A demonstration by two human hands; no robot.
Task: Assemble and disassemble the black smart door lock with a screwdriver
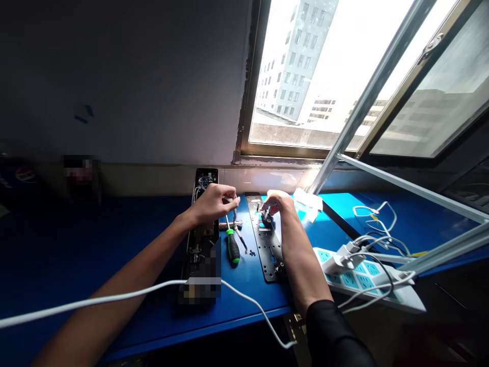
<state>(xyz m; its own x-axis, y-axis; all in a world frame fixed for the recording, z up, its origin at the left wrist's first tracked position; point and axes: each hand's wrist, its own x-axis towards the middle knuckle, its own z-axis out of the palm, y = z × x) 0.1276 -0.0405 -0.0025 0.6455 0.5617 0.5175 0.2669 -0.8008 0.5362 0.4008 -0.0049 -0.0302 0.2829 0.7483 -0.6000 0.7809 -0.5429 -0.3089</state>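
Observation:
My left hand [217, 203] is closed in a pinch above the bench, on a thin cable [238, 232] that hangs down to a dark end. Beneath it lies a screwdriver [232, 247] with a green and black handle. A long black housing [196, 255] with wiring and parts inside stands beside my left wrist. My right hand [278, 200] is over the far part of a flat black metal plate [268, 251], its fingers closed at a small dark part [265, 217]. What those fingertips grip is partly hidden.
Several small black screws [252, 253] lie between housing and plate. A white power strip [405, 295] with plugs and cables sits at right, under a metal frame [412, 188]. A white cable [145, 291] crosses in front, near the blue bench's edge [244, 322].

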